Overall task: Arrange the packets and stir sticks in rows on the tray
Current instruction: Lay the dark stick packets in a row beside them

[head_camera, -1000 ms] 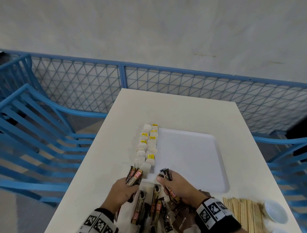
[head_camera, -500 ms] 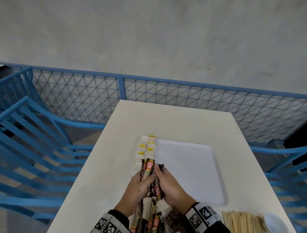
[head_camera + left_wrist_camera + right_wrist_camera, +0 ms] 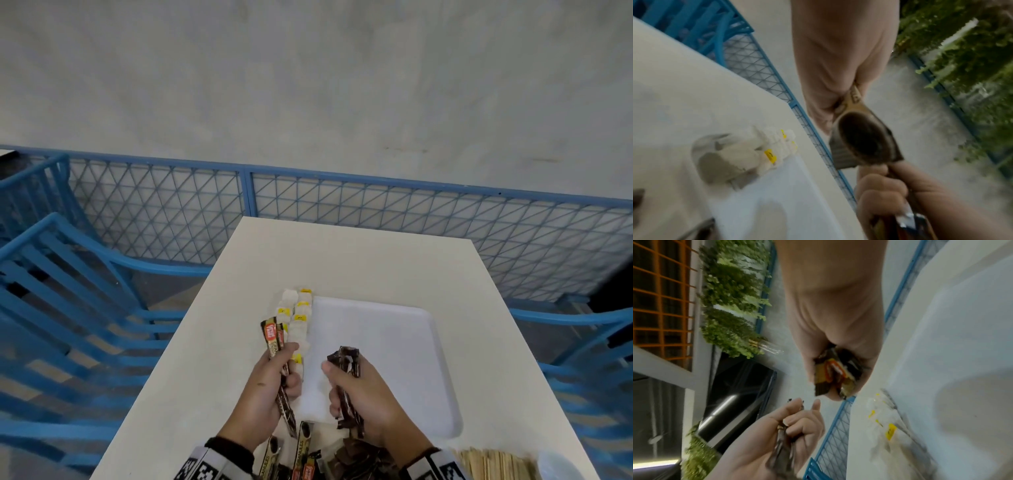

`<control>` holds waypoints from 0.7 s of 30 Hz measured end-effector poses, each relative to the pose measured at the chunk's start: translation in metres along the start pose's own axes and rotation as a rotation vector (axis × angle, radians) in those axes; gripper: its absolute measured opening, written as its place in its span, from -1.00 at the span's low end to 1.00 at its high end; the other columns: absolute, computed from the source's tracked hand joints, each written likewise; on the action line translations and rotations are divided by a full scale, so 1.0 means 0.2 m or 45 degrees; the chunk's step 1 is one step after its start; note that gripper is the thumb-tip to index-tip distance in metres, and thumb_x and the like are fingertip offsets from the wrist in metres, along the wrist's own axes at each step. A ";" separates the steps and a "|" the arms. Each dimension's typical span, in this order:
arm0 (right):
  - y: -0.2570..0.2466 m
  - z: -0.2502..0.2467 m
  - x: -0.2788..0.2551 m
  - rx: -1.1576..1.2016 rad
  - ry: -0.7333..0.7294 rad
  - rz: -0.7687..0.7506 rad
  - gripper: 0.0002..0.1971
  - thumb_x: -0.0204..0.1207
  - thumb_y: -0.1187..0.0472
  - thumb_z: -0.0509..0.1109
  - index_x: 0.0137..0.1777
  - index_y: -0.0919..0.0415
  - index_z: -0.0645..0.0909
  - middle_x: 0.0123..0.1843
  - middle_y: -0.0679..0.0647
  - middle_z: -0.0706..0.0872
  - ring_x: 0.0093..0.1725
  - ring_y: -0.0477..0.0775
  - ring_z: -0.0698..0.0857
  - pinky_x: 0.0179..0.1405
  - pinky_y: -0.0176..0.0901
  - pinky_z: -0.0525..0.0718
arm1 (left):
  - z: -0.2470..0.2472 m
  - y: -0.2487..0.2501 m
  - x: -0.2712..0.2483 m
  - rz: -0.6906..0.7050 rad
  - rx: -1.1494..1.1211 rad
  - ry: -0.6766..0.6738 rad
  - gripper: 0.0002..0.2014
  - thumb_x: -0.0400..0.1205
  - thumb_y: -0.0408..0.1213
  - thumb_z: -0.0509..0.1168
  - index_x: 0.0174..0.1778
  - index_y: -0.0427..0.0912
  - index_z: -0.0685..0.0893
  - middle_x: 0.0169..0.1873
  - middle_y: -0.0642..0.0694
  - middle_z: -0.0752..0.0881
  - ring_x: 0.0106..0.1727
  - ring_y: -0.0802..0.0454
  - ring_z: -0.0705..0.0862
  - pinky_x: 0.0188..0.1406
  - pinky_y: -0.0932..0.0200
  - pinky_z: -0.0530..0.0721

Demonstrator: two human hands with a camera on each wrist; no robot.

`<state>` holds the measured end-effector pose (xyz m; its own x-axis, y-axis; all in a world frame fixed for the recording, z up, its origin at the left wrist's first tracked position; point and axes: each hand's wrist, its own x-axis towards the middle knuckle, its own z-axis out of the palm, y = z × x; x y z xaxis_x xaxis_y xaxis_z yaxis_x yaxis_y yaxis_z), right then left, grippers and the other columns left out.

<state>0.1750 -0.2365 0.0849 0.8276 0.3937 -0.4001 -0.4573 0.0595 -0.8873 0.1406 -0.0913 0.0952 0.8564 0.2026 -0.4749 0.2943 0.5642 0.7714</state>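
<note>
My left hand (image 3: 286, 371) grips a bundle of long brown stick packets (image 3: 273, 337) that stand up over the tray's left edge. My right hand (image 3: 342, 387) grips a second bundle of dark packets (image 3: 346, 362) over the near left part of the white tray (image 3: 394, 346). The hands are a short way apart. White sugar packets with yellow labels (image 3: 297, 317) lie in two columns along the tray's left edge. More brown packets (image 3: 303, 452) lie loose on the table between my wrists. In the right wrist view, the right hand's packet ends (image 3: 835, 376) show between its curled fingers.
Wooden stir sticks (image 3: 493, 462) lie at the near right of the white table (image 3: 342, 260), beside a small white cup (image 3: 556, 466). Blue slatted chairs (image 3: 68, 308) flank the table. A blue mesh fence (image 3: 342, 202) runs behind it.
Half a second ago my hands met around one bundle of brown packets. They have since drawn apart, each keeping some of the packets, and the right has moved over the tray.
</note>
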 end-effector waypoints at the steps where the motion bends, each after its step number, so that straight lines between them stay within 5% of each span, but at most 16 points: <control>1: -0.03 0.01 -0.03 -0.119 -0.082 -0.045 -0.79 0.50 0.21 0.44 -0.05 0.24 0.44 -0.55 0.03 0.53 -0.61 0.02 0.47 -0.56 -0.21 0.49 | 0.02 0.01 0.00 0.013 -0.050 0.024 -0.91 0.67 -0.27 0.21 -0.03 -0.23 0.51 -0.48 -0.04 0.39 -0.68 0.17 0.34 -0.75 0.35 0.26; 4: -0.06 0.06 -0.11 -0.413 -0.299 -0.217 -0.71 0.40 0.20 0.54 0.00 0.09 0.49 -0.48 -0.14 0.66 -0.54 -0.13 0.59 -0.49 -0.35 0.54 | 0.06 0.00 0.00 0.066 -0.097 0.079 -0.88 0.67 -0.25 0.21 -0.08 -0.23 0.47 -0.45 -0.05 0.40 -0.61 0.14 0.38 -0.67 0.31 0.38; 7: -0.05 0.07 -0.12 -0.542 -0.265 -0.284 -0.55 0.29 0.14 0.62 0.12 0.04 0.50 -0.09 -0.12 0.76 -0.16 -0.20 0.74 -0.17 -0.34 0.67 | 0.10 -0.03 -0.01 0.063 -0.110 0.129 -0.84 0.64 -0.20 0.26 -0.22 -0.15 0.49 -0.45 -0.02 0.45 -0.46 0.05 0.44 -0.48 0.18 0.51; 13: -0.09 -0.04 -0.15 -0.688 -0.258 -0.271 -0.73 0.42 0.11 0.49 0.06 0.01 0.51 -0.13 -0.14 0.69 -0.18 -0.31 0.66 -0.17 -0.45 0.58 | 0.14 -0.05 -0.03 0.059 -0.191 0.185 -0.76 0.65 -0.14 0.22 -0.29 -0.17 0.51 -0.50 -0.06 0.56 -0.49 0.06 0.55 -0.36 0.13 0.51; 18: -0.15 -0.15 -0.14 -0.536 -0.067 -0.246 -0.80 0.58 0.24 0.33 0.17 0.09 0.49 0.02 0.16 0.74 -0.29 -0.26 0.69 -0.31 -0.48 0.63 | 0.15 -0.10 -0.03 0.124 0.346 0.213 -0.81 0.65 -0.23 0.23 -0.12 -0.28 0.66 -0.19 -0.17 0.73 -0.26 0.01 0.58 -0.31 0.16 0.44; 21: -0.17 -0.19 -0.10 -0.516 0.063 -0.293 -0.85 0.59 0.21 0.30 0.11 -0.01 0.50 0.02 0.00 0.73 -0.12 -0.22 0.70 -0.21 -0.46 0.61 | 0.22 -0.13 -0.05 0.131 0.378 0.073 -0.89 0.69 -0.33 0.18 0.01 -0.26 0.59 0.04 -0.22 0.69 -0.06 0.03 0.69 -0.15 0.24 0.61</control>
<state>0.1864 -0.2808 0.1153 0.9117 0.3671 -0.1844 -0.1046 -0.2267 -0.9683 0.1428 -0.1433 0.0974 0.8652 0.2963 -0.4044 0.3253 0.2821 0.9026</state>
